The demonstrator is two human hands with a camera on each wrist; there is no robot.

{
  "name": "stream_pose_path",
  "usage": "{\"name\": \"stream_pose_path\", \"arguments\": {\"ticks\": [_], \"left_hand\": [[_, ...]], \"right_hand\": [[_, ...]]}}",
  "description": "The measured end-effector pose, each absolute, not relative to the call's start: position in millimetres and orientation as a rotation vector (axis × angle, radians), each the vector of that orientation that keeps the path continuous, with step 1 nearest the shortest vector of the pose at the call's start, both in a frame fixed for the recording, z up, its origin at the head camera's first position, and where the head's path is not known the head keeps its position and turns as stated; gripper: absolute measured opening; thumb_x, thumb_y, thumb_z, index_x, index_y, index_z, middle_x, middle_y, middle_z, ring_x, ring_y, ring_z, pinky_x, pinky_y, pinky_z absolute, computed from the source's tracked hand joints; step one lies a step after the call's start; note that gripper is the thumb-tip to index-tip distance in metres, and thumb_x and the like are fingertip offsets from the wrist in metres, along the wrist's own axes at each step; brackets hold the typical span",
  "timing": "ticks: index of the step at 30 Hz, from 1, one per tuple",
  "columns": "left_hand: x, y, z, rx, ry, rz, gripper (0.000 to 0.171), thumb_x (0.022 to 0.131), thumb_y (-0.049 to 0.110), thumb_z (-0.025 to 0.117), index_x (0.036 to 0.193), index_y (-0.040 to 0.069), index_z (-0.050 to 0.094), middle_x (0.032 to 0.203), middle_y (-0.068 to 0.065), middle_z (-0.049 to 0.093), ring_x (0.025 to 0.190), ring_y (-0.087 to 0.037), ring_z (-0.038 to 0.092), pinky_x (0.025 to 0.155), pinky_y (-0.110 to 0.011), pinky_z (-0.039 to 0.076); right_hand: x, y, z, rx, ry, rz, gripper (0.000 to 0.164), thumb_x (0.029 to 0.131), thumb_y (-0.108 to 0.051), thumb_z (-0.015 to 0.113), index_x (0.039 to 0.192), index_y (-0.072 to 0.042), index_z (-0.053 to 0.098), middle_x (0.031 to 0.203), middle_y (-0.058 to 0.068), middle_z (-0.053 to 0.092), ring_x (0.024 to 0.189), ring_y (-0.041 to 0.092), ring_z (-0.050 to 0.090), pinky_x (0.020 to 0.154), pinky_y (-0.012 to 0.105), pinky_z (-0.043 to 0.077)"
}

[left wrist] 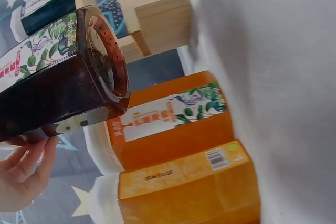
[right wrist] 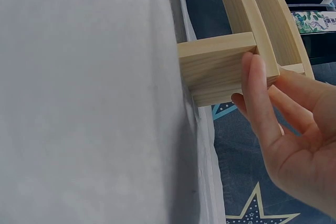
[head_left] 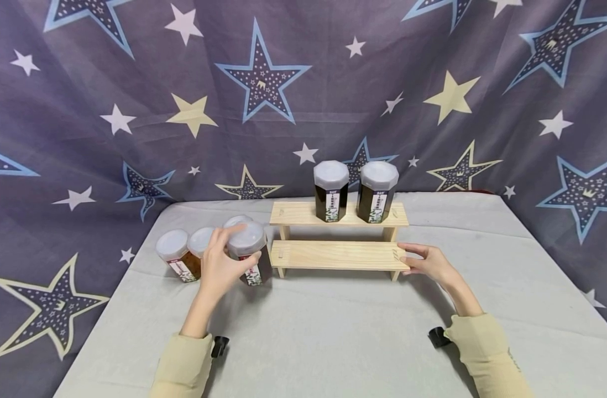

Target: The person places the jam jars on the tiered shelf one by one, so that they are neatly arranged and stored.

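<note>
My left hand (head_left: 221, 269) grips a dark jar (head_left: 254, 269) with a white lid, thumb on one side and fingers on the other. In the left wrist view this jar (left wrist: 58, 82) is lifted and tilted in the picture, its base showing. Left of it stand amber jars (head_left: 185, 266) with white lids; another lid is partly hidden behind the held jar. My right hand (head_left: 433, 264) holds the right end of the two-tier wooden shelf (head_left: 335, 255) at its lower board, fingers around the board's end (right wrist: 262, 69). Two dark jars (head_left: 331, 202) stand upright on the upper board.
A pale cloth (head_left: 343, 337) covers the table. Behind it hangs a dark curtain (head_left: 328, 72) with stars. The lower board carries no jar. A black strap piece (head_left: 220, 346) shows at the left wrist, with a similar one (head_left: 438, 337) at the right.
</note>
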State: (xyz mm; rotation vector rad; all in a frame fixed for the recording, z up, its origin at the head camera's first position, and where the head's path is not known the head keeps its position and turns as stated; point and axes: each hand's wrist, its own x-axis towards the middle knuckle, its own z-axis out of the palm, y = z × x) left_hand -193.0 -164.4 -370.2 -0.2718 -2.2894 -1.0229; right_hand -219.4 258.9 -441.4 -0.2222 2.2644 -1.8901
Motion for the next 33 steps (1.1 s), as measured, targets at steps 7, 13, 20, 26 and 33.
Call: {"name": "stream_pose_path", "arguments": {"ticks": [7,13,20,26,33], "left_hand": [[-198,-161,-360,-0.260,-2.275,-1.054,0.054,0.057,0.020,0.078,0.107,0.014,0.059,0.091,-0.008,0.051,0.083,-0.024,0.051,0.066,-0.038,0.041],[-203,-156,-354,-0.289,-2.230,-1.100,0.054,0.057,0.016,0.078,0.107,0.010,0.059,0.090,-0.009,0.050,0.081,-0.022,0.050,0.066,-0.034,0.041],[-208,-148,-348,-0.284,-2.211,-1.129,0.053,0.057,0.016,0.078,0.106,0.009,0.059,0.093,-0.010,0.051,0.083,-0.023,0.050,0.068,-0.035,0.040],[-215,-140,-340,-0.310,-2.191,-1.142,0.053,0.058,0.016,0.078,0.108,0.010,0.059,0.094,-0.010,0.051,0.083,-0.022,0.050,0.063,-0.033,0.040],[-224,-131,-330,-0.375,-2.166,-1.142,0.053,0.059,0.017,0.078,0.108,0.011,0.059,0.091,-0.010,0.048,0.084,-0.023,0.050,0.069,-0.036,0.043]], "right_hand": [[-219,258,-440,-0.224,2.264,-1.885,0.048,0.085,0.001,0.053,0.127,0.015,0.034,0.118,0.039,0.041,0.070,0.012,0.064,0.068,0.032,0.051],[-218,258,-439,-0.218,2.274,-1.879,0.048,0.085,0.001,0.053,0.126,0.016,0.034,0.118,0.039,0.041,0.070,0.012,0.064,0.068,0.032,0.051],[-218,257,-440,-0.218,2.279,-1.879,0.047,0.085,0.001,0.054,0.125,0.016,0.035,0.115,0.039,0.044,0.070,0.012,0.064,0.067,0.032,0.051],[-219,258,-440,-0.220,2.295,-1.867,0.048,0.085,0.000,0.054,0.126,0.016,0.035,0.116,0.039,0.043,0.069,0.013,0.064,0.067,0.032,0.051],[-219,258,-441,-0.212,2.300,-1.870,0.047,0.085,0.000,0.054,0.125,0.016,0.036,0.116,0.038,0.044,0.069,0.012,0.064,0.067,0.031,0.051]]}}
